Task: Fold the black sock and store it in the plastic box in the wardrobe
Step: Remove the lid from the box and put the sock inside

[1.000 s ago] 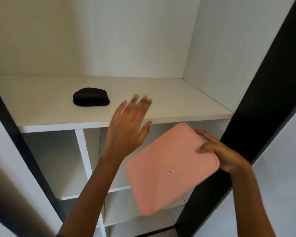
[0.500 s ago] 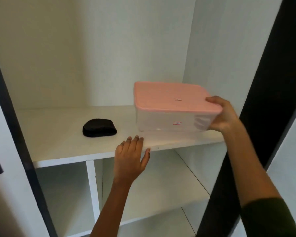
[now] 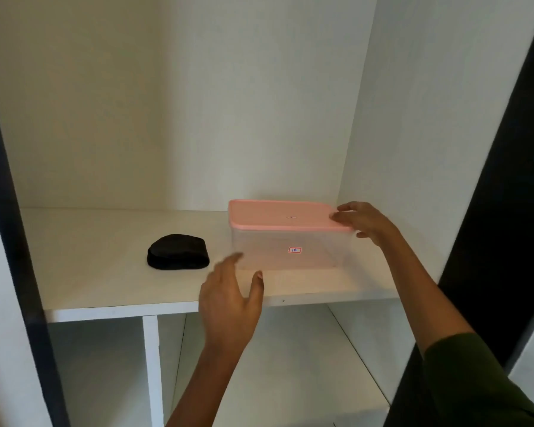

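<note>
Black sock, folded, lies centre-left on wardrobe shelf beside lidded plastic box; right hand grips pink lid corner, left hand open, empty; advice: brace box, peel lid upward.

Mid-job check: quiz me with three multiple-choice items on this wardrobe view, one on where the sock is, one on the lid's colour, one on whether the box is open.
1. Where does the black sock lie?
A. Inside the plastic box
B. On the shelf, left of the box
C. In the left hand

2. What colour is the lid?
A. Pink
B. Blue
C. Black

3. What state is the plastic box in?
A. Lid off
B. Tipped on its side
C. Lid on, standing upright

Answers:
1 B: the folded sock rests on the white shelf, apart from the box.
2 A: the lid is plainly pink.
3 C: the lid covers the box, with the right hand at its corner and the left hand empty.
</note>
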Tool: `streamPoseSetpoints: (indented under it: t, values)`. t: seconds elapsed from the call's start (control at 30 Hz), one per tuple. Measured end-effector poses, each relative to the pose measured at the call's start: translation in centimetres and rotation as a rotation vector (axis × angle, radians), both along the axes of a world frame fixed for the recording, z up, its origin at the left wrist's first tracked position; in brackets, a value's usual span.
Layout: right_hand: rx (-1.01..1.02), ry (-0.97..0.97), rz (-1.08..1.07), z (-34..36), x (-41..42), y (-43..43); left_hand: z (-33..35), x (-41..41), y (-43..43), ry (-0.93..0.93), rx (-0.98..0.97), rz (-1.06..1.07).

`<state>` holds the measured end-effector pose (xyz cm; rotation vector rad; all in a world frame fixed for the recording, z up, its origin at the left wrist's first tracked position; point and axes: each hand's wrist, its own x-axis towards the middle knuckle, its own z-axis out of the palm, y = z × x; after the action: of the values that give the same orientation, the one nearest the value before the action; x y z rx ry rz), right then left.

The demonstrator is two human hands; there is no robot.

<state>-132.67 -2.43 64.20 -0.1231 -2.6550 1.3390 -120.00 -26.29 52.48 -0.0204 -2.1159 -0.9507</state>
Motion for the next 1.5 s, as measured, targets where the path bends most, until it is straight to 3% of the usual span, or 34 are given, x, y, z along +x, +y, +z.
streamPoseSetpoints:
  t: [0.1,0.17,0.33,0.47,0.57,0.8,1.1,1.3,1.5]
  values:
    - [0.349,0.319,0.014,0.4,0.5,-1.0,2.0,-1.7,0.6,-0.121,0.113,-0.084]
    - [0.418,0.473,0.175,0.8,1.5,-2.7,3.3,-3.4,0.8,-0.237,0.115,-0.134]
    - [0.631,0.556,0.63,1.4,4.7,-8.7,5.1,-6.9,0.4,-0.285,0.401,-0.165]
    - [1.064,0.673,0.564,0.6,5.0,-11.0,4.5,-7.0,0.3,-0.295,0.439,-0.181]
    - [1.254,0.682,0.557,0.7,5.3,-11.7,4.5,-6.8,0.4,-0.285,0.436,-0.198]
    - [1.449,0.745,0.584,1.1,5.8,-11.8,4.5,-6.9,0.3,-0.278,0.413,-0.192]
    - [1.46,0.688,0.59,0.9,5.5,-11.8,4.6,-7.1,0.0,-0.288,0.406,-0.171]
    - [1.585,0.719,0.588,1.1,6.0,-12.1,4.5,-7.2,-0.1,-0.278,0.399,-0.174]
    - [1.625,0.98,0.464,-1.1,4.7,-11.3,4.5,-7.2,-0.1,-0.278,0.374,-0.166]
